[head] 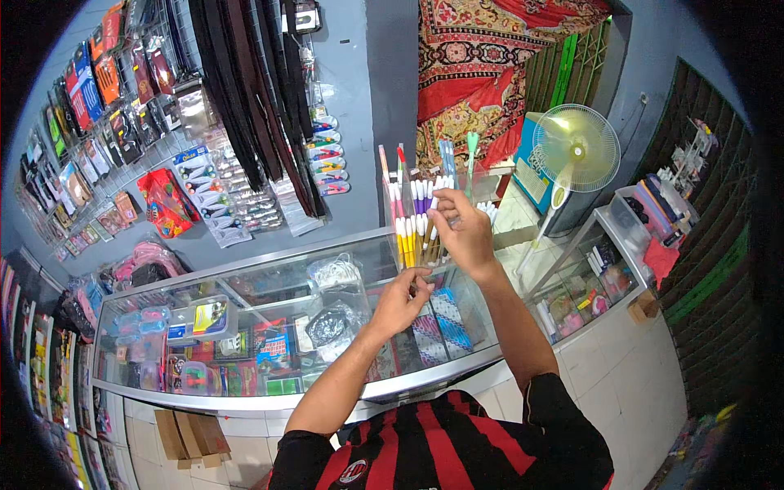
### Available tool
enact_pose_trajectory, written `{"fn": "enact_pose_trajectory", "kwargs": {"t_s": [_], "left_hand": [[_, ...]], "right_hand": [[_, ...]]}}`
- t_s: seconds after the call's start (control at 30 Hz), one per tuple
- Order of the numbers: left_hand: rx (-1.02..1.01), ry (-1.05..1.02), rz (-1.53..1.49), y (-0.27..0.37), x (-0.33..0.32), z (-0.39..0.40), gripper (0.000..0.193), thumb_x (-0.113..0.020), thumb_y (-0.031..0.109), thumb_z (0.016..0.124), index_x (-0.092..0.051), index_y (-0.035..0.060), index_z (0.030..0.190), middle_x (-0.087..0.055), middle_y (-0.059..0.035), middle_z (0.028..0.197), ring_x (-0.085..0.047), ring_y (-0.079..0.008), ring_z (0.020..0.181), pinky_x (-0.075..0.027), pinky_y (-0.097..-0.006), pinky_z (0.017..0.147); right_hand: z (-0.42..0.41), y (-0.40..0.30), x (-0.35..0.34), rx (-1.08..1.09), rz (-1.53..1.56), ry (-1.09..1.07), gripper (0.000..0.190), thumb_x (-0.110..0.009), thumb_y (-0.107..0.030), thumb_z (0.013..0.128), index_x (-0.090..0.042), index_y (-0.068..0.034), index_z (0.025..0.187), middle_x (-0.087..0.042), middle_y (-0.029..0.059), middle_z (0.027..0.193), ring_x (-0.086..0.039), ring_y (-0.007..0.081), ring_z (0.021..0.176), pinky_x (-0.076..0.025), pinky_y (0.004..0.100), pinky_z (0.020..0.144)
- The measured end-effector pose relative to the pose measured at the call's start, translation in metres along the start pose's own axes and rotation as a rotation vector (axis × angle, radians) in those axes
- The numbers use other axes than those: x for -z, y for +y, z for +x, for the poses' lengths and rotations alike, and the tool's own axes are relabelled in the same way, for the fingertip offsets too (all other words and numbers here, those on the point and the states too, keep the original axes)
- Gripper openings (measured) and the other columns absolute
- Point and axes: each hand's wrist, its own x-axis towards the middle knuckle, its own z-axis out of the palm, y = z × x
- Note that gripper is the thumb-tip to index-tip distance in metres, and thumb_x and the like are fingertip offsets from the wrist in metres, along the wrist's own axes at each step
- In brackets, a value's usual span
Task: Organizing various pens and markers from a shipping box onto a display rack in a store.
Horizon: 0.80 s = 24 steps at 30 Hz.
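A clear acrylic rack stands on the glass counter, filled with white-capped markers. Yellow markers occupy its front left, with purple markers behind them. My right hand is raised at the rack's right side. Its thumb and forefinger pinch a white-capped marker, whose lower part I cannot make out clearly. Lower and to the left, my left hand hovers by the rack's front, fingers loosely curled and apart, with nothing visible in them. Patterned blue packs lie under the glass near it.
The glass display counter runs across in front of me, with a plastic box on its left. A pedestal fan stands beyond its right end. Belts hang on the wall. Cardboard lies on the floor.
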Motion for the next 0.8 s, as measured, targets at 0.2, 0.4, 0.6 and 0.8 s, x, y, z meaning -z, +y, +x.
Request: {"fn": "enact_pose_trajectory", "kwargs": {"t_s": [0.2, 0.4, 0.6, 0.8], "left_hand": [[-0.003, -0.029, 0.016, 0.007, 0.002, -0.001, 0.033, -0.067, 0.014, 0.092, -0.061, -0.0017, 0.120, -0.061, -0.0069, 0.080, -0.059, -0.0166, 0.068, -0.049, -0.0319, 0.065], [-0.006, -0.037, 0.070, 0.004, 0.003, -0.002, 0.035, -0.068, 0.017, 0.092, -0.061, -0.0003, 0.122, -0.062, -0.0076, 0.083, -0.059, -0.0163, 0.068, -0.050, -0.0323, 0.065], [0.032, -0.087, 0.095, 0.009, 0.000, -0.002, 0.037, -0.067, 0.018, 0.091, -0.060, 0.0004, 0.122, -0.062, -0.0110, 0.088, -0.061, -0.0218, 0.071, -0.050, -0.0352, 0.067], [0.009, -0.067, 0.100, 0.004, 0.001, -0.003, 0.037, -0.068, 0.018, 0.092, -0.060, 0.0023, 0.125, -0.063, -0.0095, 0.089, -0.062, -0.0199, 0.071, -0.051, -0.0345, 0.066]], "right_hand": [[0.002, 0.006, 0.003, 0.039, -0.034, 0.069, 0.032, -0.075, -0.004, 0.086, -0.063, -0.002, 0.115, -0.072, 0.0089, 0.087, -0.070, 0.0118, 0.076, -0.053, 0.0248, 0.061], [0.012, -0.018, 0.024, 0.092, 0.064, 0.205, 0.029, -0.073, 0.000, 0.086, -0.064, -0.001, 0.113, -0.072, 0.0117, 0.087, -0.068, 0.0106, 0.073, -0.053, 0.0243, 0.056], [0.008, -0.010, 0.021, 0.085, -0.028, 0.172, 0.029, -0.074, -0.002, 0.085, -0.065, -0.001, 0.112, -0.073, 0.0122, 0.086, -0.072, 0.0140, 0.075, -0.055, 0.0269, 0.058], [0.007, -0.011, 0.021, 0.075, -0.007, 0.192, 0.029, -0.074, -0.003, 0.085, -0.064, -0.001, 0.112, -0.073, 0.0121, 0.087, -0.073, 0.0163, 0.076, -0.055, 0.0276, 0.057]]}}
